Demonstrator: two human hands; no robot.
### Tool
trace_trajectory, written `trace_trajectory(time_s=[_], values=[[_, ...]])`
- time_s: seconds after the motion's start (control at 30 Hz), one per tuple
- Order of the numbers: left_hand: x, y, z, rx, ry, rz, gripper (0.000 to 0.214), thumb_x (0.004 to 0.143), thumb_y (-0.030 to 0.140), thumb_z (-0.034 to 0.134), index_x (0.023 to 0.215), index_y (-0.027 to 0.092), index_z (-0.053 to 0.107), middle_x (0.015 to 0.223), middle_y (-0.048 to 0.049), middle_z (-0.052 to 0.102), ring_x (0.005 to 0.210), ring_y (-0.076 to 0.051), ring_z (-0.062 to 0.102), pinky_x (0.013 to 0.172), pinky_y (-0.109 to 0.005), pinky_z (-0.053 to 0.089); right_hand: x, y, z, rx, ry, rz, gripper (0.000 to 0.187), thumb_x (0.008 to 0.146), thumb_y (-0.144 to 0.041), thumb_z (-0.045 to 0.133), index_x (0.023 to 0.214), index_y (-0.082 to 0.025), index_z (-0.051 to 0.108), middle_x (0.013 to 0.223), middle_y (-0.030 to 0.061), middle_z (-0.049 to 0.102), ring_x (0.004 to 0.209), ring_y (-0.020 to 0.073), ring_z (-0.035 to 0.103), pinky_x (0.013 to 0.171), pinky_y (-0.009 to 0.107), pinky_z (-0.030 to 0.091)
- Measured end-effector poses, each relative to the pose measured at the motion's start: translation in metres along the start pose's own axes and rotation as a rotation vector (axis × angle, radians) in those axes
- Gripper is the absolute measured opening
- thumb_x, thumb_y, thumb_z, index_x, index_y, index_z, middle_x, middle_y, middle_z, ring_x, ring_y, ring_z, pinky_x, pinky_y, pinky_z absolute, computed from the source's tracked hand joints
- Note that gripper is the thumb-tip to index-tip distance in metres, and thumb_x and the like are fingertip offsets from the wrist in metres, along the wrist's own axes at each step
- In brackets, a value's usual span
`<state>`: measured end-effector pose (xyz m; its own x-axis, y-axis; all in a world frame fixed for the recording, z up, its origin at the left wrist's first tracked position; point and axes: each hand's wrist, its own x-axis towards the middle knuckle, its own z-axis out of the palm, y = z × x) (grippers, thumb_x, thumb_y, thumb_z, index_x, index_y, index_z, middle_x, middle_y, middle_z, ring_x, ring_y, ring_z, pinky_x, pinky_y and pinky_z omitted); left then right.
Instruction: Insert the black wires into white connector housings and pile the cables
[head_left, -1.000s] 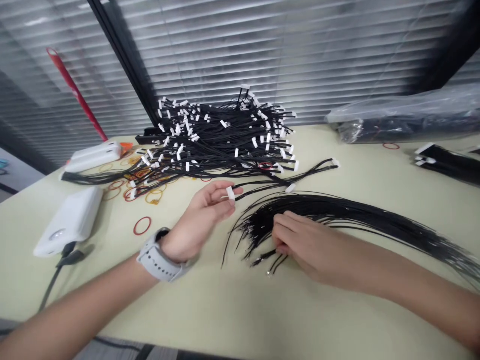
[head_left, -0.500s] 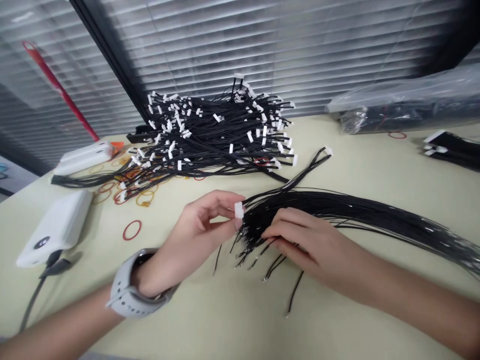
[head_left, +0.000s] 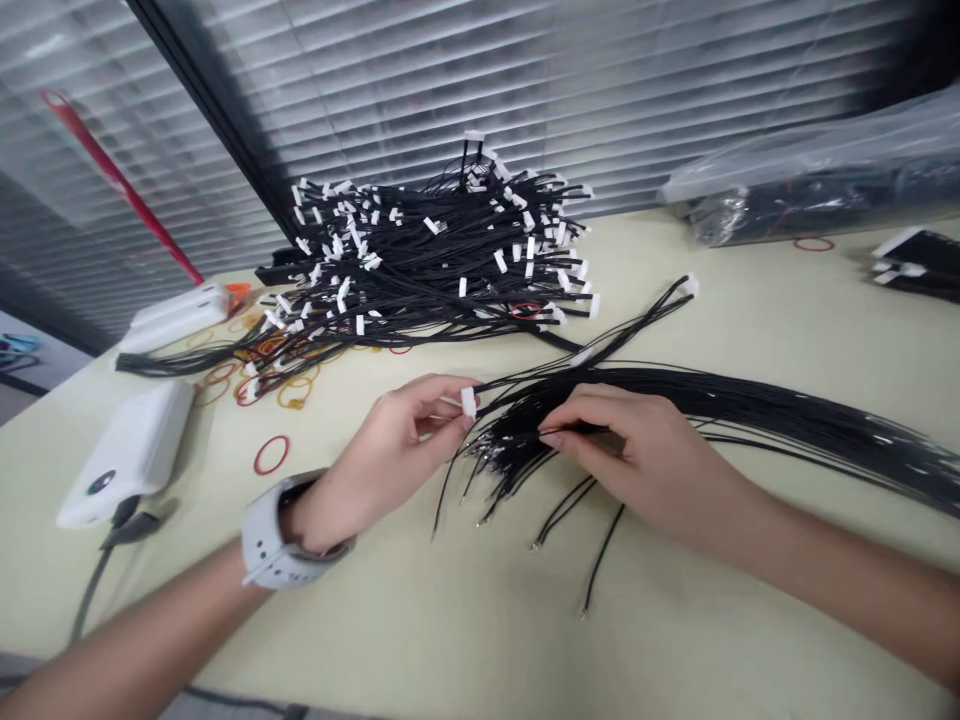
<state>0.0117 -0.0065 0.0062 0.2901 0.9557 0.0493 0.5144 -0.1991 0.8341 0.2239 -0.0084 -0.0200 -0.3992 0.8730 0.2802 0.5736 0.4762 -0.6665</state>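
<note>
Right hand (head_left: pixel 637 450) has slid up into loose black wires (head_left: pixel 750 405), curled narrow among them, actual hold hidden; head view: left hand (head_left: pixel 386 450) pinches small white connector (head_left: pixel 469 402), grip tight; connector's lead hard to make out; bigger wire pile (head_left: pixel 427 270) sits well behind, on pale table (head_left: pixel 450 620).

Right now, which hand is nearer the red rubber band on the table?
Left. The left hand, pinching a white connector, is just to the right of the red rubber band in view. The right hand is much farther right, on the black wire bundle.
</note>
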Motion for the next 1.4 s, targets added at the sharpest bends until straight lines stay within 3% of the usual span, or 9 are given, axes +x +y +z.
trace_trajectory(time_s=[0.33, 0.47, 0.57, 0.7, 0.93, 1.17, 1.4], values=[[0.0039, -0.0036, 0.0008, -0.096, 0.000, -0.046, 0.030, 0.084, 0.017, 0.049, 0.114, 0.014, 0.049, 0.094, -0.0062, 0.062, 0.088, -0.015, 0.063, 0.066, -0.020, 0.047, -0.0001, -0.0033, 0.0007, -0.007, 0.013, 0.030, 0.013, 0.083, -0.019, 0.047, 0.078, -0.020, 0.058, 0.081, 0.0002, 0.059, 0.074, 0.0118, 0.053, 0.056, 0.023, 0.038], [0.0029, -0.0034, 0.0025, -0.077, -0.002, -0.036, 0.030, 0.082, 0.025, 0.054, 0.110, 0.014, 0.051, 0.077, -0.0031, 0.063, 0.076, -0.014, 0.061, 0.058, -0.020, 0.045, -0.0001, -0.0025, 0.0005, 0.005, 0.032, 0.036, 0.013, 0.084, -0.019, 0.046, 0.081, -0.021, 0.059, 0.080, -0.0009, 0.061, 0.070, 0.0108, 0.054, 0.053, 0.023, 0.037], [0.0043, -0.0048, 0.0025, -0.056, 0.019, -0.015, 0.026, 0.082, 0.030, 0.055, 0.103, 0.014, 0.056, 0.077, -0.0031, 0.063, 0.067, -0.011, 0.058, 0.054, -0.020, 0.043, -0.0006, -0.0018, 0.0003, 0.012, 0.039, 0.052, 0.013, 0.083, -0.020, 0.047, 0.081, -0.021, 0.059, 0.080, -0.0019, 0.062, 0.070, 0.0101, 0.054, 0.051, 0.022, 0.036], [0.0061, -0.0071, 0.0017, -0.069, 0.044, 0.011, 0.024, 0.082, 0.030, 0.055, 0.098, 0.013, 0.059, 0.084, -0.0056, 0.066, 0.073, -0.012, 0.058, 0.064, -0.021, 0.046, -0.0004, -0.0031, 0.0003, 0.022, 0.053, 0.076, 0.012, 0.083, -0.022, 0.048, 0.080, -0.022, 0.060, 0.079, -0.0030, 0.062, 0.066, 0.0089, 0.054, 0.049, 0.021, 0.036], [0.0031, -0.0056, 0.0029, -0.136, -0.029, -0.008, 0.017, 0.085, 0.024, 0.052, 0.096, 0.013, 0.059, 0.096, -0.0087, 0.067, 0.084, -0.015, 0.060, 0.072, -0.025, 0.047, 0.0008, -0.0060, -0.0014, 0.019, 0.066, 0.090, 0.012, 0.081, -0.023, 0.050, 0.078, -0.022, 0.061, 0.077, -0.0033, 0.063, 0.064, 0.0080, 0.054, 0.047, 0.020, 0.035], [0.0006, -0.0019, 0.0040, -0.242, -0.112, 0.020, 0.016, 0.087, 0.019, 0.051, 0.099, 0.016, 0.060, 0.088, -0.0019, 0.066, 0.081, -0.009, 0.058, 0.071, -0.017, 0.045, -0.0003, -0.0049, -0.0022, -0.001, 0.081, 0.068, 0.012, 0.081, -0.021, 0.050, 0.076, -0.022, 0.061, 0.073, -0.0046, 0.062, 0.062, 0.0066, 0.053, 0.049, 0.019, 0.036], [0.0020, 0.0007, 0.0049, -0.274, -0.139, -0.038, 0.016, 0.086, 0.013, 0.050, 0.099, 0.013, 0.060, 0.091, -0.0033, 0.067, 0.078, -0.007, 0.058, 0.072, -0.015, 0.045, -0.0001, -0.0026, -0.0018, -0.036, 0.098, 0.021, 0.011, 0.080, -0.017, 0.051, 0.075, -0.020, 0.060, 0.073, -0.0045, 0.062, 0.064, 0.0065, 0.053, 0.055, 0.019, 0.038]])
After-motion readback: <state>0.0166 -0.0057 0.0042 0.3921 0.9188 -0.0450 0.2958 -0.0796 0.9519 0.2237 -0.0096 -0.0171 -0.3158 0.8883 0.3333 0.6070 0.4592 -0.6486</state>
